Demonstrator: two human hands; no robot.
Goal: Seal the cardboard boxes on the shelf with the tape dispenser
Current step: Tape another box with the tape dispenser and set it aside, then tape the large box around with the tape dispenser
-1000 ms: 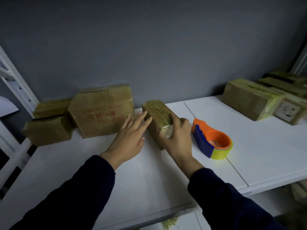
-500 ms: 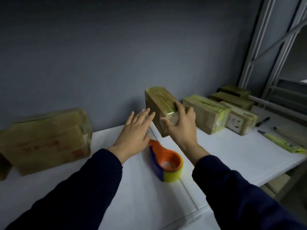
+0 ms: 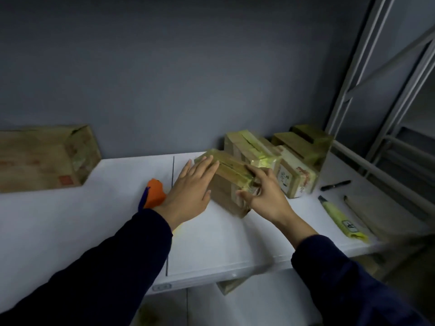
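A small taped cardboard box (image 3: pixel 224 188) stands on the white shelf (image 3: pixel 94 220), right beside a row of taped boxes (image 3: pixel 249 147). My left hand (image 3: pixel 188 191) lies flat with straight fingers against the box's left top edge. My right hand (image 3: pixel 266 194) grips its near right end, thumb on the front face and fingers over the top. The orange and blue tape dispenser (image 3: pixel 154 192) sits on the shelf left of the box, mostly hidden behind my left wrist.
A larger cardboard box (image 3: pixel 44 158) stands at the far left against the grey wall. A labelled box (image 3: pixel 296 177) and more taped boxes (image 3: pixel 306 142) fill the back right. A black pen (image 3: pixel 335 185) and a yellow cutter (image 3: pixel 339 217) lie near the shelf's right end, by the metal uprights (image 3: pixel 376 78).
Both hands have carried the small box rightward past the tape dispenser and brought it down beside the taped boxes. The dispenser now lies left of my hands.
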